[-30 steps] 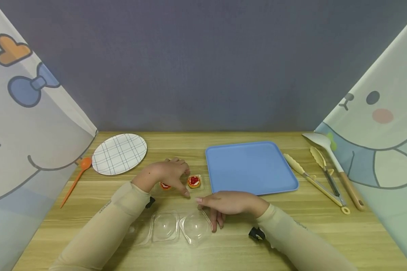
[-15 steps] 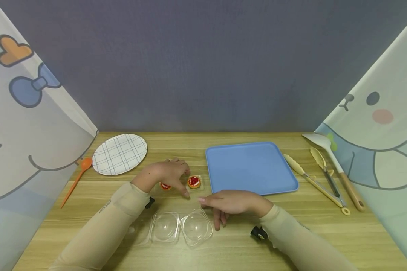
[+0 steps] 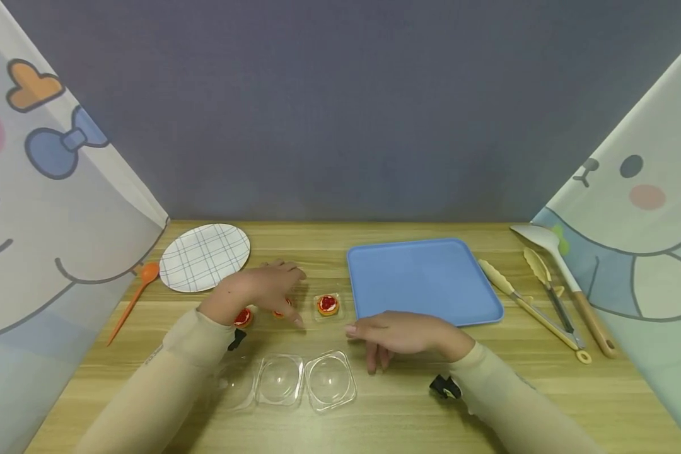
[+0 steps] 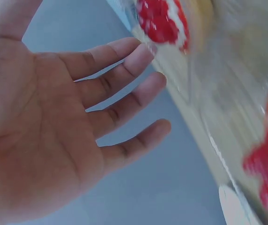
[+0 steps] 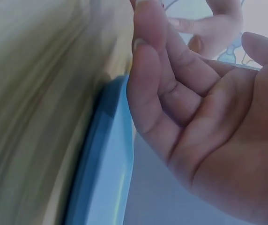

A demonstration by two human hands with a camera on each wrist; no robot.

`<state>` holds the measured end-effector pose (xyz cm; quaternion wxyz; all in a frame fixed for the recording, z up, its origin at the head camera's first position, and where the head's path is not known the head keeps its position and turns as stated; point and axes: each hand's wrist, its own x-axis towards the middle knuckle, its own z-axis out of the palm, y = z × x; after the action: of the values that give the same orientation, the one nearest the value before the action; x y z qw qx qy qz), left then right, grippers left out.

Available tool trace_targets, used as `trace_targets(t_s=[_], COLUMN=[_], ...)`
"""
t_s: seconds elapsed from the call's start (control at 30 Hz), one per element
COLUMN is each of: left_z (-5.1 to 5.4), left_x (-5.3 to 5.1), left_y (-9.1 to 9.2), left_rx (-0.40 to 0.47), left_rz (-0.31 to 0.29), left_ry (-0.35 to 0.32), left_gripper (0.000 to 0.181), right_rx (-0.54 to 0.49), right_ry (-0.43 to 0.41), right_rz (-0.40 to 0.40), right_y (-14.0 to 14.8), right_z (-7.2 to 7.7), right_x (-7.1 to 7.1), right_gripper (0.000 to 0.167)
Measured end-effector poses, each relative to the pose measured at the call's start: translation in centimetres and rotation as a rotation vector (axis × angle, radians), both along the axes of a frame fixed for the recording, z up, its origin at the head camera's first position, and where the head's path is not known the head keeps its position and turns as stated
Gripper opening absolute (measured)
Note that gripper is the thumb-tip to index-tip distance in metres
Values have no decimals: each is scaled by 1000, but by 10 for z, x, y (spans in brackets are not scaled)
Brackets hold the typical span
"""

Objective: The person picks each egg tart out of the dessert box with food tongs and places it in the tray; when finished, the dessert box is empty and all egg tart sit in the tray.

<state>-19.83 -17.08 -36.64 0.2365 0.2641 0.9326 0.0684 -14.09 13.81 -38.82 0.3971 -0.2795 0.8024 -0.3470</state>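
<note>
My left hand (image 3: 261,293) hovers over a row of small red-topped tarts in clear plastic, fingers spread and holding nothing. One tart (image 3: 327,305) sits just right of it; a second tart (image 3: 282,308) is partly covered by the hand, and a third tart (image 3: 242,316) shows beside the wrist. In the left wrist view the palm (image 4: 54,117) is bare, with a tart (image 4: 164,21) beyond the fingertips. My right hand (image 3: 411,334) hangs by the tray's front edge with loosely bent fingers and nothing in them. Clear domed plastic lids (image 3: 330,381) lie nearer the front.
A blue tray (image 3: 425,277) lies right of the tarts. Tongs (image 3: 536,312) and a spatula-like white utensil with a wooden handle (image 3: 567,277) are at far right. A checked plate (image 3: 204,257) and an orange spoon (image 3: 133,299) lie at left.
My left hand has shifted left, uncovering more of the tarts, including the one by the wrist. My right hand has drawn right, away from the clear lids. The head view has turned slightly.
</note>
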Motion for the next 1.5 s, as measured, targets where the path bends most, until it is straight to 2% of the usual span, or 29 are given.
trace_targets(t_s=[0.23, 0.33, 0.53, 0.7, 0.8, 1.03, 1.23, 1.37, 1.5], left_z=[8, 9, 2, -2, -3, -9, -16, -17, -17], left_x=[12, 16, 23, 31, 38, 44, 42, 40, 38], left_y=[-35, -46, -67, -83, -93, -110, -114, -114, -113], left_rx=[52, 71, 80, 39, 16, 27, 89, 117, 127], left_rz=[87, 114, 144, 149, 167, 195, 196, 205, 211], left_ry=[61, 65, 20, 12, 9, -10, -8, -24, -34], left_gripper=[99, 97, 92, 108, 112, 99, 92, 90, 89], right_rx=[16, 6, -35, -33, 19, 206, 357, 441, 483], right_ry=[71, 100, 132, 233, 305, 602, 718, 786, 807], right_rz=[-38, -59, -119, -199, -286, -475, -600, -689, -719], right_y=[22, 37, 67, 93, 105, 138, 188, 222, 253], right_z=[4, 7, 13, 16, 18, 16, 5, -7, -15], right_x=[-4, -6, -8, -9, -10, -15, -20, -18, -15], right_gripper=[49, 47, 49, 50, 50, 63, 86, 96, 104])
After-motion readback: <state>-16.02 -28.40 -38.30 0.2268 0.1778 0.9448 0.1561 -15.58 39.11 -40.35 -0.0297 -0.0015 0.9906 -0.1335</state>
